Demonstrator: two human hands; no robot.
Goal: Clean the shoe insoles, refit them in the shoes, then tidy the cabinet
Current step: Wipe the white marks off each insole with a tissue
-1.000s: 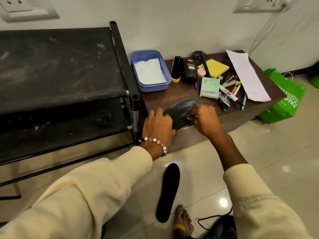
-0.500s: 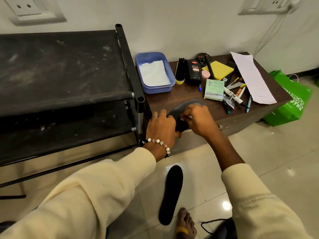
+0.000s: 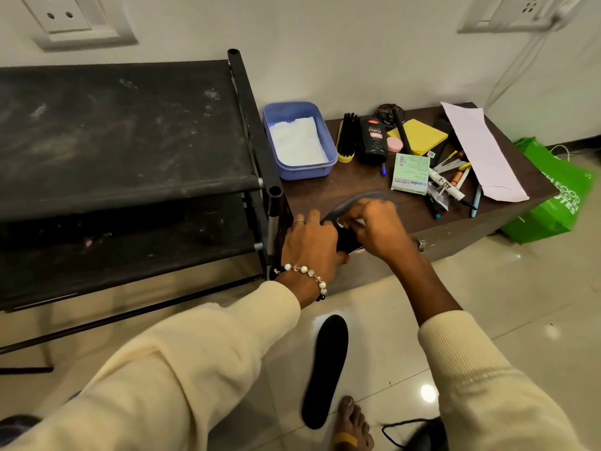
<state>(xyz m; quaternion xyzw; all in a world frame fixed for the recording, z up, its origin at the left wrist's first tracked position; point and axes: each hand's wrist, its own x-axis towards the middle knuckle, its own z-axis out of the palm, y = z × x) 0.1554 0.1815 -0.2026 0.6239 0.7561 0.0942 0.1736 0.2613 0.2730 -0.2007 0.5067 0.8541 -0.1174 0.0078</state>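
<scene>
A dark grey insole (image 3: 349, 201) lies on the front left corner of the brown cabinet top (image 3: 413, 206), its heel end sticking out over the edge. My left hand (image 3: 310, 244) grips that heel end. My right hand (image 3: 374, 224) lies over the middle of the insole, fingers curled round a small white wipe (image 3: 357, 222) pressed on it. A second, black insole (image 3: 325, 369) lies on the floor tiles below, beside my bare foot (image 3: 353, 424).
A black shoe rack (image 3: 130, 131) stands left of the cabinet. On the cabinet top sit a blue tub with white tissue (image 3: 297, 141), a shoe brush (image 3: 346, 138), a black polish bottle (image 3: 374, 139), yellow sponge (image 3: 419, 136), pens and paper. A green bag (image 3: 553, 196) leans at right.
My right hand has slid along the insole toward the heel end and my left hand, covering more of it. The camera has tilted down slightly.
</scene>
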